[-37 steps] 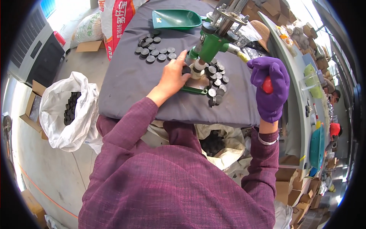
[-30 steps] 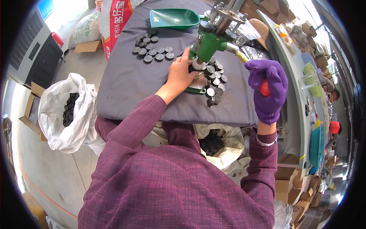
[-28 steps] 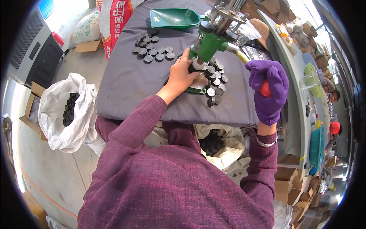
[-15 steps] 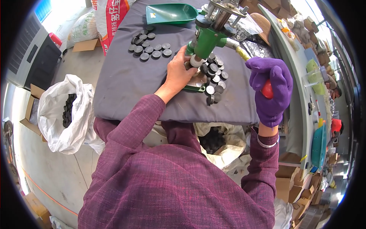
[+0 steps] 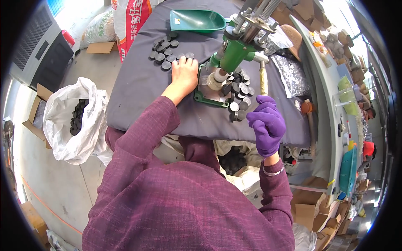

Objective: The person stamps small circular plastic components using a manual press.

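A green hand press (image 5: 235, 51) stands on a table under grey cloth (image 5: 142, 88), on a green base plate (image 5: 204, 94). My bare left hand (image 5: 184, 73) lies flat on the cloth just left of the base. Its fingertips reach a group of several dark round discs (image 5: 166, 53). A second pile of dark discs (image 5: 239, 90) lies right of the press. My right hand (image 5: 267, 126), in a purple glove, is closed around the end of the press lever handle (image 5: 263, 78), which runs from the press toward me.
A green scoop (image 5: 197, 20) lies at the table's far edge beside a red and white sack (image 5: 130, 24). On the floor at left stand a white bag of dark discs (image 5: 74, 121) and cardboard boxes (image 5: 36, 118). A cluttered bench (image 5: 335, 83) runs along the right.
My left hand has left the spot under the press head and moved left to the far group of discs. My gloved right hand has drawn the lever nearer to me.
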`<state>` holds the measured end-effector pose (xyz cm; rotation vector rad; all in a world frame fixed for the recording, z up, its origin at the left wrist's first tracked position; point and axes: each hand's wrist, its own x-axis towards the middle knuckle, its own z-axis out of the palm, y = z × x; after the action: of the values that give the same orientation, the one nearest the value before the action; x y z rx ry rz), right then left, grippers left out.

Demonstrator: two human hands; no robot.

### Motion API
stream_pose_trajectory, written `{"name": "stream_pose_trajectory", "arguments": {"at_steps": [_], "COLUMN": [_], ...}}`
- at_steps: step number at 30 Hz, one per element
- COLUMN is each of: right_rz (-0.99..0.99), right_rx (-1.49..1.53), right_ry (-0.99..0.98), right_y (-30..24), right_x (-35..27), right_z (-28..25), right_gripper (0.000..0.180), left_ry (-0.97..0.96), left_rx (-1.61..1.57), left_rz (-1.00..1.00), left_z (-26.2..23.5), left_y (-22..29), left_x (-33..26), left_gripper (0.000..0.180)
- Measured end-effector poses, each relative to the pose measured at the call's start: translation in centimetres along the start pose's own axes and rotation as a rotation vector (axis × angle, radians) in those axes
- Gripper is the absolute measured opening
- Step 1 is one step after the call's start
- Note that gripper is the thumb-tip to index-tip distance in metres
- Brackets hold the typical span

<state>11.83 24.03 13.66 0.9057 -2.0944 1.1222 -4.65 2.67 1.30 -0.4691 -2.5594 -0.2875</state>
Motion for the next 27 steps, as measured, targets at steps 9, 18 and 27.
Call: {"name": "stream_pose_trajectory", "arguments": {"at_steps": [9, 18, 27], "right_rz": [0.275, 0.361, 0.360], "right_rx": [0.258, 0.311, 0.318], "right_ry": [0.073, 0.126, 0.150], "right_y": [-2.4, -3.0, -2.9], "right_x": [3.6, 7.4, 7.1], "right_z": [-2.9, -4.4, -4.3], "right_gripper": [0.023, 0.032, 0.032], "left_ry": [0.054, 0.057, 0.144], "left_rx": [-0.143, -0.406, -0.783], "left_rz": [0.194, -0.045, -0.231], "left_z": [-0.8, -0.3, -2.3], "left_y": [-1.6, -2.0, 0.5], "left_x": [-2.6, -1.8, -1.7], "left_gripper": [0.016, 0.016, 0.035]}}
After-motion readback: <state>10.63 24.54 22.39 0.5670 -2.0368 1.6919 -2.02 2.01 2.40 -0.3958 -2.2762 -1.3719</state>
